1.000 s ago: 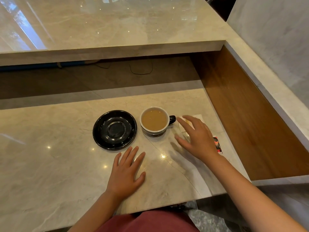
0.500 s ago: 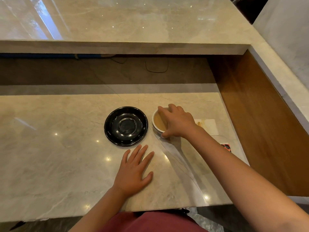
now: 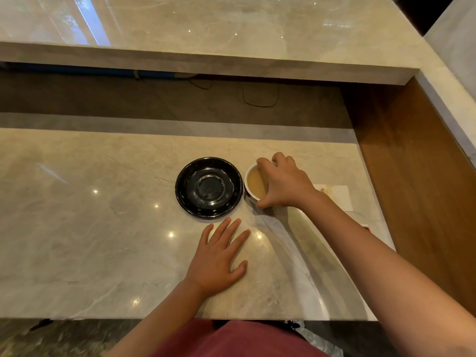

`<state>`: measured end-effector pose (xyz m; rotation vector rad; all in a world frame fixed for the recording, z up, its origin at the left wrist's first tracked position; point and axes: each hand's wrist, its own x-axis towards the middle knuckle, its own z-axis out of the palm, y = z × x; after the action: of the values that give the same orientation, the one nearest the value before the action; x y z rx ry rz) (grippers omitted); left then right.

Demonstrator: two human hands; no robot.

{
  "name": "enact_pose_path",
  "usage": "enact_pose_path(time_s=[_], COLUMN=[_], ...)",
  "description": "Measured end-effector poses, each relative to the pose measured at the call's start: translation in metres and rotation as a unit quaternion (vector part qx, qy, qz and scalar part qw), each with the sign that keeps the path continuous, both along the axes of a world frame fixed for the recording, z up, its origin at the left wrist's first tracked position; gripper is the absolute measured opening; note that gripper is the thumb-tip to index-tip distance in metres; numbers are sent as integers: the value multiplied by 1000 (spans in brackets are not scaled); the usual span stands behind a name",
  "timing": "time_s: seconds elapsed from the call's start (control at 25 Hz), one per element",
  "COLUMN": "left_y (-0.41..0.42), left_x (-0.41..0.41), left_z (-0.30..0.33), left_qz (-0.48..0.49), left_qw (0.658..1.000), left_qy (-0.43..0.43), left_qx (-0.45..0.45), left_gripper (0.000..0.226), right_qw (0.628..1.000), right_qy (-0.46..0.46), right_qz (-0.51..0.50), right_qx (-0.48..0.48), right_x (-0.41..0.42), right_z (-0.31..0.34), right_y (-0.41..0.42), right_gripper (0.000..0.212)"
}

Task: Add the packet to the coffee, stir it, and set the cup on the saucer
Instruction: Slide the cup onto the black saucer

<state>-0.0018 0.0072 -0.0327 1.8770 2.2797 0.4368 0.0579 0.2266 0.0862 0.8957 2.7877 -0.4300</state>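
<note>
A white-lined cup of milky coffee stands on the marble counter just right of a black saucer, which holds nothing. My right hand grips the cup from above and from the right, thumb at its near side, fingers over the far rim, hiding the handle. My left hand lies flat on the counter below the saucer, fingers spread, holding nothing. A red packet peeks out behind my right forearm at the counter's right edge.
A white napkin with a brownish stain lies right of the cup. A raised marble ledge runs across the back, and a wooden side panel walls the right. The counter's front edge is close to my body.
My right hand left the napkin area, moved left onto the cup and closed around it. The left hand stayed flat. My view shifted, sliding the scene right.
</note>
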Motion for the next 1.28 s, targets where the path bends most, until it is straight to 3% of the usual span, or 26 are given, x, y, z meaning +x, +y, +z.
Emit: enact_pose_path(time_s=[0.32,1.28], left_y=[0,1], left_x=[1,1], left_z=[1,3], left_qz=[0,3], left_qw=[1000,1000], left_qy=[-4,-6], left_qx=[4,8], left_gripper=[61,62], right_qw=[998,995], right_qy=[55,15], right_qz=[17,95], right_qx=[-4,1], right_x=[-37,-98], right_z=[21,1], right_y=[-18,-61], right_gripper=[95,92])
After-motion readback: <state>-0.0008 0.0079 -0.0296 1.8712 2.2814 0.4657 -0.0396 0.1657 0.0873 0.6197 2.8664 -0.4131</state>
